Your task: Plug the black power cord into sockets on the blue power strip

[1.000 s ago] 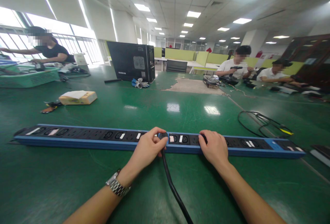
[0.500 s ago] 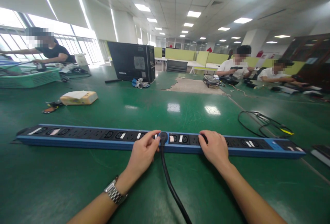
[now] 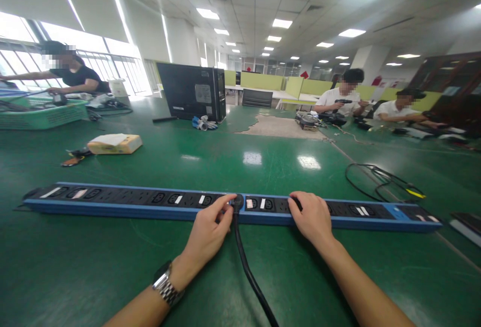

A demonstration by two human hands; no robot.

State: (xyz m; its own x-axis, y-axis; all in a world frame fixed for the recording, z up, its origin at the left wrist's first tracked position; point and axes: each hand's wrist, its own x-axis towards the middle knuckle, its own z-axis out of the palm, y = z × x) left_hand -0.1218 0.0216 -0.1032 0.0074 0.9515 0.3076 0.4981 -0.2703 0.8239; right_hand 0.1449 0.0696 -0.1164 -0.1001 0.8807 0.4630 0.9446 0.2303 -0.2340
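Note:
A long blue power strip [image 3: 124, 209] with black sockets and white stickers lies across the table in front of me. A thick black cable [image 3: 246, 267] runs from a black round plug [image 3: 238, 201] at the strip's middle down towards me. My left hand [image 3: 210, 224], a metal watch on its wrist, is closed at the plug's left side; its index fingertip touches the plug and its thumb is beside the cable. Further right, my right hand [image 3: 311, 215] is wrapped over the power strip, thumb on the socket face, its other fingers hidden behind.
Beyond the strip, a tissue pack [image 3: 114, 144], a black computer case [image 3: 190, 91], gloves [image 3: 204, 123] and a coiled black cable [image 3: 376, 179] lie on the green table. A green basket [image 3: 45, 116] stands far left. Several people work around the table.
My left index finger has straightened onto the plug's top, and the thumb has slid slightly down towards the cable. My right hand stays in place on the strip.

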